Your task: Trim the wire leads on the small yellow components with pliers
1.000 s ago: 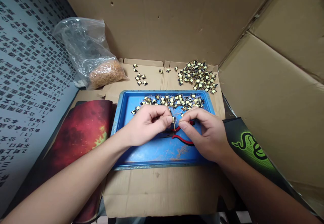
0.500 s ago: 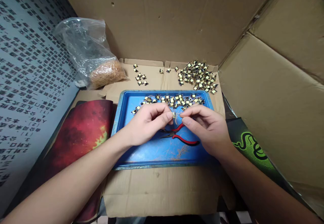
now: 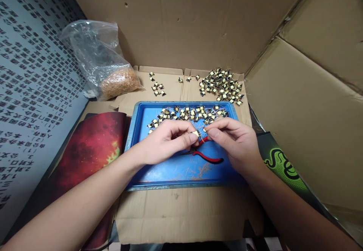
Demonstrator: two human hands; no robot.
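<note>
Over the blue tray (image 3: pixel 167 173), my left hand (image 3: pixel 167 141) pinches a small transformer coil (image 3: pixel 196 133) wrapped in pale yellow tape, its pins and thin copper wires facing right. Just to the right, my right hand (image 3: pixel 234 139) is closed, thumb against forefinger, at the ends of those fine wires; the strand between the fingertips is hardly visible. Beneath both hands lie red-handled pliers (image 3: pixel 208 157), with their jaws mostly covered by my left hand. Several similar coils (image 3: pixel 185 113) fill the tray's far side.
Behind the tray, a heap of coils (image 3: pixel 222 84) sits on the cardboard at right, with a few loose coils (image 3: pixel 157 88) at left. A clear plastic bag (image 3: pixel 119 82) holds copper wire scraps. Wire clippings (image 3: pixel 202 171) litter the tray. Cardboard walls (image 3: pixel 184 27) enclose the back and right.
My left hand has lowered slightly and turned the coil, so its yellow face shows more. My right hand has shifted a little to the right and stays closed.
</note>
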